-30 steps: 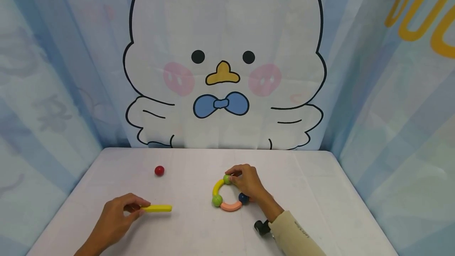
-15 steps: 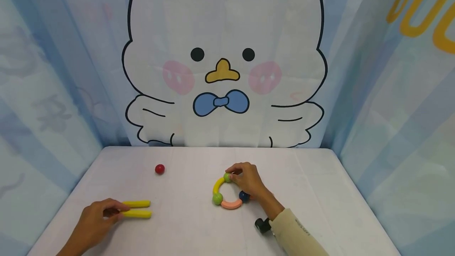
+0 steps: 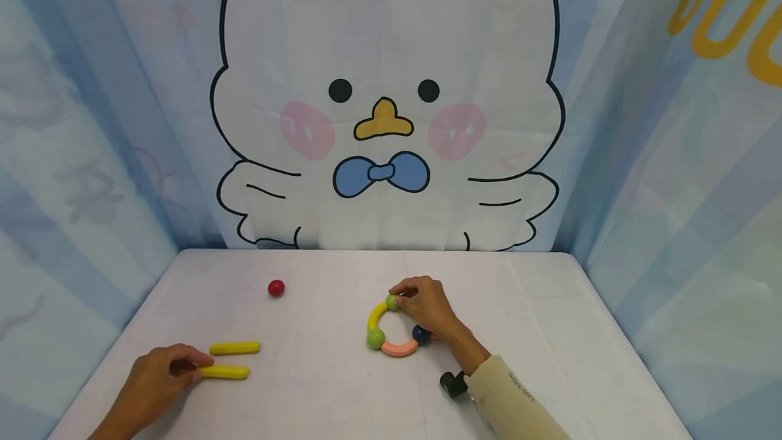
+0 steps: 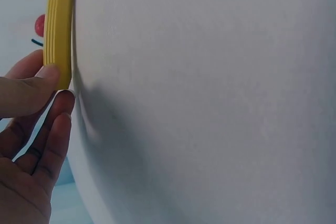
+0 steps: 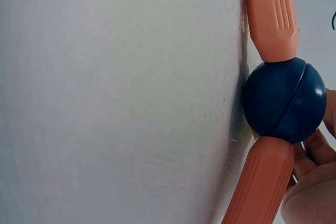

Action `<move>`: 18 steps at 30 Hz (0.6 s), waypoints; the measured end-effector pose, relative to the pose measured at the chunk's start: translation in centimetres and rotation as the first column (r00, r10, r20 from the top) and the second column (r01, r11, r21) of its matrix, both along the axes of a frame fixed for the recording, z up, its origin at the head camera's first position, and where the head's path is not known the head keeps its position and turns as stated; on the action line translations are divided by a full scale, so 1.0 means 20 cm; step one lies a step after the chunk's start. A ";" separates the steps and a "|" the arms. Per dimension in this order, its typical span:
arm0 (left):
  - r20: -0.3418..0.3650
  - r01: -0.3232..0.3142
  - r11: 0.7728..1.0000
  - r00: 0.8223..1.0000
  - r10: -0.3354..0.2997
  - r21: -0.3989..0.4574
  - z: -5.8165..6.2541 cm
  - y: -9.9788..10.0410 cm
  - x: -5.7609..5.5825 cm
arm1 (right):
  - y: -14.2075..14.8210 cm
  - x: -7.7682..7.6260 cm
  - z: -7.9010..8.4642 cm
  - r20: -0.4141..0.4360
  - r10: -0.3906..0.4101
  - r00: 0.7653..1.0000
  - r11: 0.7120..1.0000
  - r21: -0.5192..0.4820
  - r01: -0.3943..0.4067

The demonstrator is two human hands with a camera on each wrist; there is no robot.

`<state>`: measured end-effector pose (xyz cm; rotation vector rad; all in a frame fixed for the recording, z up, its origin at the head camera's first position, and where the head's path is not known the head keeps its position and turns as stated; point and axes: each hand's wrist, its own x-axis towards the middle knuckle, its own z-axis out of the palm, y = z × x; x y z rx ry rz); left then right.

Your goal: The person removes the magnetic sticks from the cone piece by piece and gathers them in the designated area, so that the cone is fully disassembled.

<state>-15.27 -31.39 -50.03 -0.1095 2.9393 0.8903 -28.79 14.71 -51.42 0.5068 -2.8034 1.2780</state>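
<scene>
My left hand [image 3: 160,382] pinches the end of a straight yellow stick [image 3: 225,372] at the table's left. In the left wrist view, the thumb and a finger grip this grooved yellow stick [image 4: 59,30]. A second yellow stick [image 3: 235,347] lies just beyond it. At the table's middle, my right hand [image 3: 430,307] pinches a green ball [image 3: 393,302] in a curved chain of pieces. Along it follow a curved yellow piece [image 3: 376,318], another green ball [image 3: 375,339], an orange piece [image 3: 400,349] and a dark blue ball [image 3: 421,335]. A further orange piece [image 5: 257,182] is joined to that ball.
A red ball [image 3: 276,288] rests at the back left of the white table [image 3: 330,392]. Beside the right sleeve [image 3: 513,399] shows a black device [image 3: 453,384]. A curtain with a cartoon figure [image 3: 385,39] stands behind the table.
My left hand has drawn its yellow stick left and nearer to me. The second yellow stick, out of sight at first, now lies fully uncovered. My right hand stays at the green ball.
</scene>
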 end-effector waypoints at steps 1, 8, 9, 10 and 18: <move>0.002 0.000 1.000 1.000 0.001 -0.006 0.00 0.00 0.00 | 0.00 0.00 0.00 0.005 -0.002 1.000 1.000 -0.003 0.003; -0.013 -0.003 1.000 1.000 0.003 -0.030 -0.01 -0.01 0.01 | 0.00 0.00 0.00 0.011 0.001 1.000 1.000 -0.009 0.000; -0.022 -0.002 0.999 1.000 0.001 -0.033 -0.01 -0.01 0.02 | 0.00 0.00 0.00 0.011 0.002 1.000 1.000 -0.008 -0.002; -0.029 0.001 0.999 1.000 -0.002 -0.034 -0.01 -0.01 0.02 | 0.00 0.00 0.00 0.011 0.002 1.000 1.000 -0.007 -0.002; -0.150 0.035 0.992 0.987 -0.053 -0.117 0.04 0.04 0.03 | -0.01 0.00 0.02 0.008 -0.005 1.000 1.000 0.007 0.005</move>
